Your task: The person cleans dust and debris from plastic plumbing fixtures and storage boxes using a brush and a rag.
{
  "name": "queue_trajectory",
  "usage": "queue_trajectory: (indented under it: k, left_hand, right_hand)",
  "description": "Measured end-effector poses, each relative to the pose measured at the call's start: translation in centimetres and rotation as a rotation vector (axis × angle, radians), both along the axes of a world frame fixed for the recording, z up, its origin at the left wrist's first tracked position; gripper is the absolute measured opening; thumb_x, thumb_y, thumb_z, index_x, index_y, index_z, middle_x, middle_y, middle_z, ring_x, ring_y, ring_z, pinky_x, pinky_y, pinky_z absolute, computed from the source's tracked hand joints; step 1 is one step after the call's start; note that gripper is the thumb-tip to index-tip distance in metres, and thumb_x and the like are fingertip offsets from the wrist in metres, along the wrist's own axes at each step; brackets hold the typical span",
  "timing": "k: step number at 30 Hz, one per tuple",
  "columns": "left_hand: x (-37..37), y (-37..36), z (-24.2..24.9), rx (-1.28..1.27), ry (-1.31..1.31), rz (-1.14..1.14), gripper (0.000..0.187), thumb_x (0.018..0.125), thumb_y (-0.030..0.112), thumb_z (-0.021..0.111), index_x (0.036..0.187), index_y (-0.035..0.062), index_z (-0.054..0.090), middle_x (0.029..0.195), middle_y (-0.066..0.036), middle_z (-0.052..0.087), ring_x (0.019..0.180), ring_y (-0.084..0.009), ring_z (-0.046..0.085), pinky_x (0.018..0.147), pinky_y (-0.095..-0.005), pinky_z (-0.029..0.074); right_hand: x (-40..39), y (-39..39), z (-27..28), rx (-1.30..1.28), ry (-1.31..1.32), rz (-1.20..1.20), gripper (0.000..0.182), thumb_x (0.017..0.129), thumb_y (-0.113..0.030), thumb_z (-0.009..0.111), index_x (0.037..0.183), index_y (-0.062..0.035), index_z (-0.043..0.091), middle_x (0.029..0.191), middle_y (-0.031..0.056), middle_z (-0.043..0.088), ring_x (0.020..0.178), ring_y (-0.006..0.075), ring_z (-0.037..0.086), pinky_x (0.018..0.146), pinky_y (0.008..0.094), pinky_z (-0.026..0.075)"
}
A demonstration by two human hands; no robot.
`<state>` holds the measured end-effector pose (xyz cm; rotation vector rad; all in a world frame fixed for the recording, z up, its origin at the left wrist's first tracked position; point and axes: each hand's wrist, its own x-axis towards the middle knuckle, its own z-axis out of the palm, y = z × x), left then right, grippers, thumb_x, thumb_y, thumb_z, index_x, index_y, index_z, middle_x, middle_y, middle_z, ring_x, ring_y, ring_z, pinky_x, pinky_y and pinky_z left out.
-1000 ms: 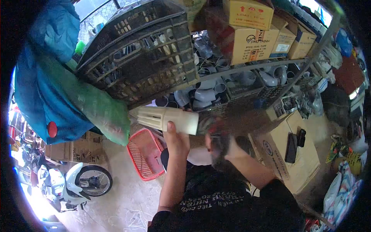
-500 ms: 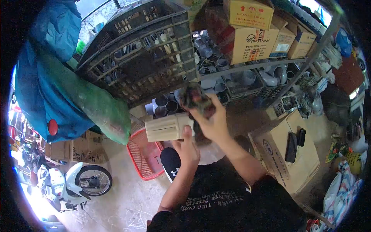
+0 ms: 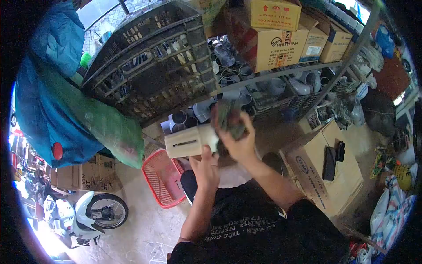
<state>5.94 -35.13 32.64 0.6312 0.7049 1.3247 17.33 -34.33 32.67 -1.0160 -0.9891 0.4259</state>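
My left hand [image 3: 205, 169] grips a cream plastic slotted pipe fitting [image 3: 190, 141] from below, holding it level in front of me. My right hand [image 3: 239, 141] is closed on a dark rag [image 3: 228, 118] and presses it against the fitting's right end. Both hands are raised in front of a metal shelf [image 3: 281, 72] stacked with grey pipe elbows [image 3: 303, 83].
A large black plastic crate [image 3: 149, 66] leans on the shelf at upper left. Cardboard boxes [image 3: 272, 44] sit on top. A red basket [image 3: 162, 176] lies on the floor below my hands. A carton [image 3: 347, 176] bearing a phone [image 3: 329, 163] stands at right, a scooter [image 3: 88, 215] at lower left.
The right hand rose from beside the fitting up to its right end with the rag. The fitting turned so its slotted end swung, and both hands sit slightly higher now.
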Motion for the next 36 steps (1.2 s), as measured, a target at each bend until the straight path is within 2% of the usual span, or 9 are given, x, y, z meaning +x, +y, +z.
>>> queue_trajectory:
  k: [3, 6, 9, 17, 22, 26, 30, 32, 36]
  left_hand:
    - [-2.5, 1.6, -2.4, 0.345, 0.423, 0.0, 0.078, 0.073, 0.031, 0.079, 0.132, 0.0035, 0.035, 0.123, -0.014, 0.053, 0.111, -0.0247, 0.054, 0.092, -0.041, 0.047]
    - [-1.2, 1.9, 1.7, 0.824, 0.139, 0.134, 0.093, 0.063, 0.035, 0.085, 0.132, 0.0017, 0.032, 0.121, -0.018, 0.054, 0.114, -0.0322, 0.053, 0.094, -0.0449, 0.046]
    - [-3.0, 2.6, -1.7, 0.952, 0.405, -0.001, 0.092, 0.063, 0.034, 0.086, 0.131, 0.0028, 0.032, 0.129, -0.021, 0.048, 0.117, -0.0379, 0.05, 0.096, -0.0457, 0.046]
    - [-2.2, -0.7, -2.3, -0.012, -0.158, -0.066, 0.068, 0.081, 0.029, 0.069, 0.133, 0.0041, 0.033, 0.126, -0.009, 0.049, 0.115, -0.0261, 0.052, 0.099, -0.04, 0.044]
    - [-2.3, -0.7, -2.2, 0.431, 0.303, -0.021, 0.08, 0.068, 0.041, 0.075, 0.127, 0.003, 0.036, 0.126, -0.014, 0.05, 0.112, -0.0278, 0.054, 0.093, -0.0414, 0.047]
    - [-1.5, -0.4, 0.1, 1.263, 0.712, -0.058, 0.067, 0.067, 0.031, 0.077, 0.118, -0.0003, 0.047, 0.118, -0.015, 0.058, 0.102, -0.0251, 0.06, 0.088, -0.0367, 0.05]
    - [-2.6, -1.0, -3.8, 0.394, 0.296, -0.144, 0.061, 0.074, 0.016, 0.07, 0.125, -0.0006, 0.042, 0.119, -0.012, 0.055, 0.103, -0.0225, 0.057, 0.087, -0.0347, 0.049]
    - [-2.3, -0.7, -6.0, 0.205, 0.222, 0.004, 0.061, 0.078, 0.014, 0.065, 0.13, 0.0002, 0.036, 0.124, -0.013, 0.049, 0.108, -0.0221, 0.053, 0.089, -0.037, 0.047]
    - [-1.6, 0.7, -6.0, 0.058, -0.038, 0.092, 0.065, 0.082, 0.026, 0.065, 0.133, 0.0045, 0.032, 0.123, -0.011, 0.047, 0.108, -0.0226, 0.052, 0.087, -0.0353, 0.048]
  right_hand:
    - [2.5, 0.6, 3.2, -0.131, 0.204, 0.186, 0.034, 0.083, -0.021, 0.072, 0.107, -0.0001, 0.06, 0.097, 0.0022, 0.064, 0.087, 0.0092, 0.056, 0.08, 0.027, 0.046]
    - [3.1, 0.7, 3.1, -0.345, 0.145, 0.428, 0.041, 0.084, -0.029, 0.07, 0.112, -0.0001, 0.059, 0.098, 0.0035, 0.064, 0.091, 0.0117, 0.056, 0.083, 0.028, 0.045]
    - [2.7, 0.1, 3.4, -0.469, 0.137, 0.361, 0.043, 0.084, -0.028, 0.07, 0.115, 0.0003, 0.057, 0.1, 0.0042, 0.063, 0.098, 0.0138, 0.056, 0.088, 0.0292, 0.043]
    - [2.0, -2.3, -2.0, 0.203, -0.404, 0.066, 0.07, 0.065, -0.018, 0.08, 0.123, -0.0005, 0.046, 0.105, 0.0181, 0.061, 0.096, 0.0244, 0.06, 0.089, 0.0359, 0.045]
    - [2.7, -1.5, 2.9, -0.227, -0.062, 0.269, 0.048, 0.072, -0.012, 0.076, 0.112, 0.0009, 0.053, 0.1, 0.011, 0.064, 0.089, 0.0152, 0.059, 0.084, 0.0294, 0.046]
    - [3.7, -0.5, 2.2, -0.406, 0.086, 0.448, 0.042, 0.073, -0.017, 0.078, 0.106, 0.001, 0.058, 0.101, 0.01, 0.065, 0.091, 0.0136, 0.059, 0.085, 0.0298, 0.046]
    - [2.4, -3.0, 5.2, -0.523, -0.18, 0.274, 0.049, 0.073, -0.026, 0.077, 0.108, 0.0036, 0.058, 0.104, 0.0173, 0.064, 0.099, 0.027, 0.061, 0.088, 0.0349, 0.046]
    - [0.8, -3.8, 3.4, -0.328, -0.596, 0.04, 0.053, 0.074, -0.028, 0.073, 0.113, 0.0039, 0.055, 0.115, 0.0236, 0.057, 0.108, 0.039, 0.055, 0.094, 0.0413, 0.044]
    - [-2.4, -5.9, 0.6, -0.179, -0.539, 0.071, 0.065, 0.076, -0.024, 0.074, 0.126, 0.0054, 0.045, 0.122, 0.0263, 0.052, 0.114, 0.0399, 0.051, 0.099, 0.0432, 0.038]
